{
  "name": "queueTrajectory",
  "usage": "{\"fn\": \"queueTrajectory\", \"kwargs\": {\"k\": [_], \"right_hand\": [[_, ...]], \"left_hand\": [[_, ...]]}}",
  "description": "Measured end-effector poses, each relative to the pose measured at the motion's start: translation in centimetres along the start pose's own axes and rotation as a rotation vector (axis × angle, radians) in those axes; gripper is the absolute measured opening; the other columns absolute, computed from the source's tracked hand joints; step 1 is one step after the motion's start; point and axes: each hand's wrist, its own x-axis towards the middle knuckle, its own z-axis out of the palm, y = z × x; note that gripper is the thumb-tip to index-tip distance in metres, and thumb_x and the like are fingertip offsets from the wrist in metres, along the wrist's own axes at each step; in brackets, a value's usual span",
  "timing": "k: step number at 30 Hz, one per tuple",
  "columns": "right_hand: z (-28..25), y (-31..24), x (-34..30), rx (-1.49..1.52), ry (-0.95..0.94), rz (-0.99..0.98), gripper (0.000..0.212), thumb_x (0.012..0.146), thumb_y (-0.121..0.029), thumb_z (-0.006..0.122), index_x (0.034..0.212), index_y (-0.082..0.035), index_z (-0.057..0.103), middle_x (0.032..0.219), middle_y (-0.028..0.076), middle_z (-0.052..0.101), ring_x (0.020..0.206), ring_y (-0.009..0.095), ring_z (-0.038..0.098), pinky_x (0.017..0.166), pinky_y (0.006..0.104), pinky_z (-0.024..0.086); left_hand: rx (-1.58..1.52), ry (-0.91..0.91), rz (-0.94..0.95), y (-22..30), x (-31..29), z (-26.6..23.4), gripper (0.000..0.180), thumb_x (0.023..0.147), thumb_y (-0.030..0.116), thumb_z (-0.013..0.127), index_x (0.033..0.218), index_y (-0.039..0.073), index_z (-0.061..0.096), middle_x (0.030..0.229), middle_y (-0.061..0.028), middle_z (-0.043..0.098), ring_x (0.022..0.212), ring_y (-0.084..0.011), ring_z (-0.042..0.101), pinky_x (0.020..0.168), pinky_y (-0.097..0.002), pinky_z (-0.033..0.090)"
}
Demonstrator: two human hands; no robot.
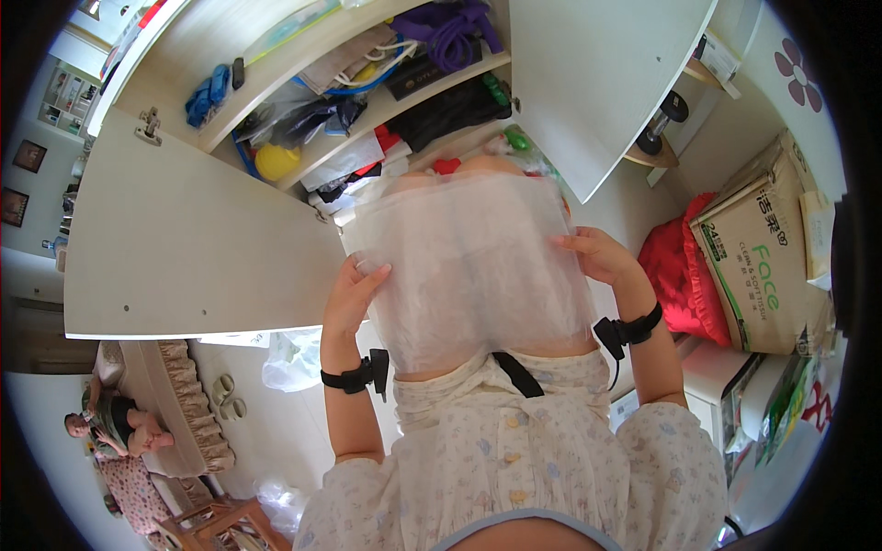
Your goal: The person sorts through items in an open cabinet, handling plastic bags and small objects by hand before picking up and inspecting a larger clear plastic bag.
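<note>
My L hand (354,296) pinches the L edge of a flat, frosted, see-through plastic bag or sheet (478,262), thumb on top; my R hand (604,255) grips the R edge, a bit farther fwd. It's betw. both, over my lap, touching each, so neither's nearer. Approx. square, maybe slightly wider L–R; no clear long axis. Far edge points twd my bare knees (496,165), tilted a bit.

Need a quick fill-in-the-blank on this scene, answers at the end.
1. The left hand holds the translucent plastic near its ____ edge.
2. The fabric bundle beside the cardboard box is ____.
3. The left cabinet door stands ____.
4. Both wristbands are ____.

Missing words: left; red; open; black.
</note>
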Motion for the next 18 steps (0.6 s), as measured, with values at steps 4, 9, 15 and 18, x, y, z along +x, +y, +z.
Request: {"fn": "queueTrajectory", "kwargs": {"k": [4, 9, 15, 18], "right_hand": [[0.4, -0.4, -0.1, 0.175, 0.013, -0.014, 0.046, 0.084, -0.011, 0.069, 0.124, 0.005, 0.051, 0.115, 0.009, 0.062, 0.105, 0.017, 0.06, 0.095, 0.0321, 0.046], [1.6, -1.4, -1.5, 0.19, -0.04, -0.169, 0.045, 0.087, -0.007, 0.065, 0.128, 0.001, 0.049, 0.118, 0.007, 0.061, 0.106, 0.016, 0.059, 0.095, 0.0316, 0.047], [2.1, -1.5, -2.1, 0.157, -0.044, -0.256, 0.044, 0.088, -0.006, 0.063, 0.129, 0.0, 0.048, 0.12, 0.007, 0.06, 0.107, 0.015, 0.059, 0.095, 0.0309, 0.046], [2.1, -1.3, -2.1, 0.131, -0.04, -0.27, 0.043, 0.088, -0.006, 0.063, 0.129, 0.0, 0.049, 0.12, 0.007, 0.06, 0.107, 0.014, 0.059, 0.094, 0.0309, 0.047]], "left_hand": [[0.004, 0.015, 0.022, 0.1, -0.1, 0.0, 0.046, 0.086, 0.008, 0.067, 0.124, -0.004, 0.044, 0.105, -0.0093, 0.063, 0.095, -0.0163, 0.062, 0.084, -0.0294, 0.05], [0.042, 0.021, 0.092, 1.2, -0.9, 1.3, 0.044, 0.085, 0.005, 0.066, 0.124, 0.002, 0.045, 0.103, -0.0092, 0.063, 0.092, -0.0164, 0.062, 0.084, -0.0299, 0.05], [0.1, 0.116, 0.281, 1.5, -1.4, 2.0, 0.048, 0.084, 0.002, 0.067, 0.122, 0.003, 0.037, 0.104, -0.0106, 0.06, 0.094, -0.0184, 0.059, 0.085, -0.0303, 0.049], [0.162, 0.186, 0.427, 0.3, -0.9, 1.8, 0.05, 0.084, 0.002, 0.067, 0.121, 0.002, 0.034, 0.114, -0.0149, 0.055, 0.102, -0.0202, 0.056, 0.087, -0.0308, 0.047]]}}
